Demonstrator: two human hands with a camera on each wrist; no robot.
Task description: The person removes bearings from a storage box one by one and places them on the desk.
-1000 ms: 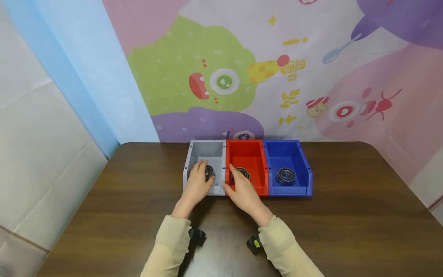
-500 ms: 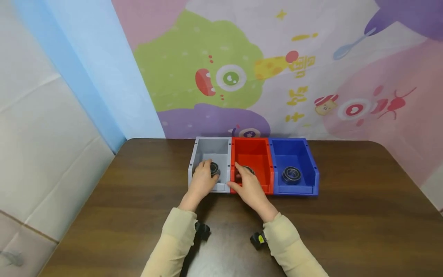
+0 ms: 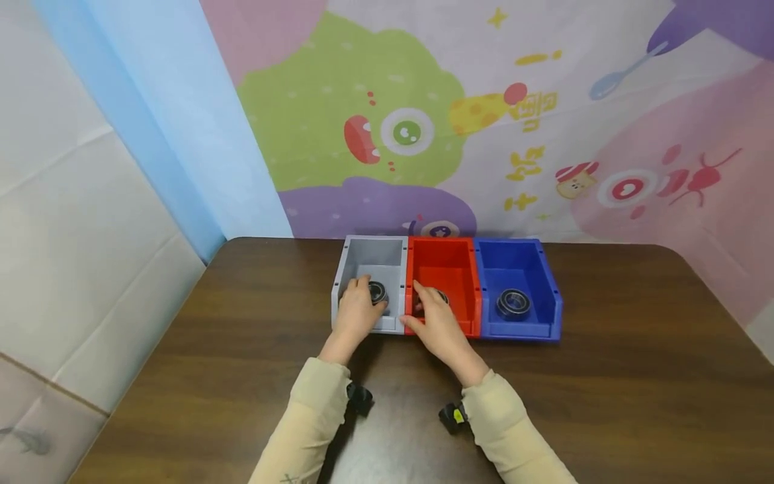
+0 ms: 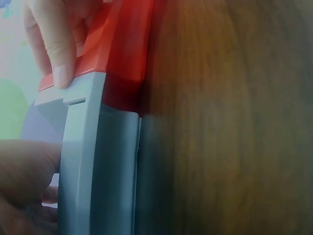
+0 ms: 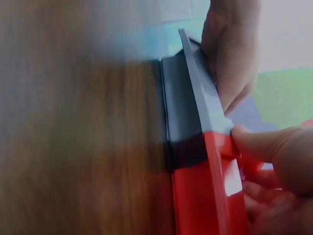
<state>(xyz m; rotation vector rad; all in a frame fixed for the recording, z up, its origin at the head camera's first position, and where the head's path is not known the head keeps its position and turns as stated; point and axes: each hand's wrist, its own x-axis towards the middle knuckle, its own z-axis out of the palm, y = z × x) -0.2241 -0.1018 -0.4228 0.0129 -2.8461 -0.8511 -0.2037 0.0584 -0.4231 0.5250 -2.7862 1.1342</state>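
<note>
- Where the three bins are set in a row at the far edge of the desk (image 3: 242, 376), touching side by side just above the frame's centre, both hands are reached over the low front lips so the bearings inside can be got at.
- Inside the grey bin (image 3: 370, 254), the left hand (image 3: 355, 316) is curled over the left bearing (image 3: 378, 292); the ring shows at the fingertips, at the hand's upper right, and appears to be pinched.
- Inside the red bin (image 3: 444, 259), the right hand (image 3: 438, 324) is curled over the middle bearing (image 3: 442, 296), of which only a dark sliver is seen past the fingers; whether it is gripped cannot be told.
- At the seam between the grey and red fronts, the right thumb (image 5: 254, 142) is rested on the rim, likely as a brace.
- Untouched in the blue bin (image 3: 514, 259), right of both hands, the third bearing (image 3: 513, 303) lies flat.
</note>
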